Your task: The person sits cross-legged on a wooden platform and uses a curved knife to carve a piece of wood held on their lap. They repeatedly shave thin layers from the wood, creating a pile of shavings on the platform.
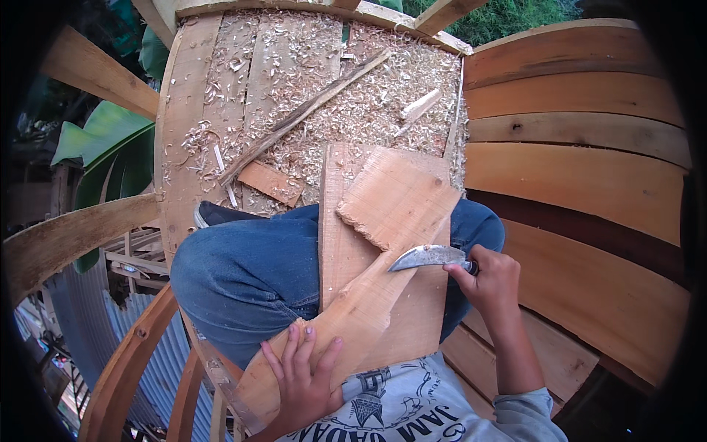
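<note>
a: where's the workpiece on your side?
b: i have the carved plank [364, 302] running slantwise through the middle of my view, its broad squared end at 1 o'clock, its flared end at 7, narrow between.

a: and the blade?
b: i see the curved knife [429, 255] at 4 o'clock, lying over the narrow stretch, tip toward 9. i can't tell whether the edge bites in.

a: the grips?
b: i've got the right hand [492, 278] closed tight round the knife's dark handle, at 4 o'clock. the left hand [305, 376], between 6 and 7, lies with fingers spread over the flared end; i can't make out whether it clasps the edge.

a: what's underneath?
b: i see a flat board [420, 317] across the lap, over blue jeans [228, 276], which show widest at 8 o'clock.

a: farther out?
b: from 11 to 1 i have curled shavings [368, 110] over the floor, a long strip of wood [309, 112] lying among them at 11, and a short reddish offcut [270, 183] nearer, at 10. a plank wall [574, 169] curves past at 3; a broad green leaf [110, 147] hangs between 9 and 10.
</note>
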A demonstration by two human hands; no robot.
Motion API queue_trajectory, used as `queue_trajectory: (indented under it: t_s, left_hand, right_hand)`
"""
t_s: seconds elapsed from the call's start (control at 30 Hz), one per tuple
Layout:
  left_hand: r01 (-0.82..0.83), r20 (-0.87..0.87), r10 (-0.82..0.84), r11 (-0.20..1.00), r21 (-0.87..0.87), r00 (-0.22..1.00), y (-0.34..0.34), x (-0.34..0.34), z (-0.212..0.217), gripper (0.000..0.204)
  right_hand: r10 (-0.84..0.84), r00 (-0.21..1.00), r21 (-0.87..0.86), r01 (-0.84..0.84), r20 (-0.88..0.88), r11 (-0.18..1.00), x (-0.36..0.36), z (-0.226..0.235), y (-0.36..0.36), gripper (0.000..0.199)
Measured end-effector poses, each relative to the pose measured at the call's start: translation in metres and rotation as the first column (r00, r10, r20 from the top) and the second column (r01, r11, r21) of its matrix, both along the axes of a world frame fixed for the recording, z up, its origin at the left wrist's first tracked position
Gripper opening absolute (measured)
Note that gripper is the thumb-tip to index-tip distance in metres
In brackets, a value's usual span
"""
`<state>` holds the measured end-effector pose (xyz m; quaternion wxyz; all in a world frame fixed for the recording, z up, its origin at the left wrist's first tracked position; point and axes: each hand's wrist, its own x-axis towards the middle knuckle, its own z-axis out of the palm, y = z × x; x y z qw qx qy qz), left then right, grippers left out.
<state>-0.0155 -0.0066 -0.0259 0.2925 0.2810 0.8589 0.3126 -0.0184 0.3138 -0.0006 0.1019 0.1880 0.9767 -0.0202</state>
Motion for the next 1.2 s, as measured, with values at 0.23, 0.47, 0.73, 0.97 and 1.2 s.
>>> queue_trajectory:
  t_s: [0.23, 0.47, 0.73, 0.97, 1.2]
  left_hand:
    - [-0.02, 0.023, 0.019, 0.999, 0.038, 1.0, -0.003, -0.004, 0.002, 0.071]
    - [-0.044, 0.018, 0.043, 0.997, 0.069, 0.999, -0.002, 0.001, -0.003, 0.07]
    - [-0.012, 0.05, 0.011, 0.999, 0.034, 0.999, -0.004, 0.001, -0.005, 0.071]
    - [0.011, 0.017, -0.011, 1.0, 0.007, 1.0, -0.001, -0.004, -0.001, 0.081]
    - [-0.035, 0.04, 0.035, 0.999, 0.004, 0.999, 0.0, -0.002, 0.003, 0.082]
  right_hand:
    - [-0.313, 0.946, 0.093, 0.32, -0.085, 0.943, -0.005, -0.001, 0.031, 0.062]
    - [-0.246, 0.968, -0.209, 0.23, -0.055, 0.951, -0.003, 0.039, -0.015, 0.052]
    - [-0.084, 0.996, -0.045, 0.083, -0.008, 0.996, 0.0, -0.003, 0.002, 0.055]
    - [-0.13, 0.991, 0.011, 0.13, -0.023, 0.991, 0.0, -0.014, 0.016, 0.058]
    - [-0.23, 0.972, -0.073, 0.233, 0.05, 0.97, -0.006, 0.007, -0.009, 0.053]
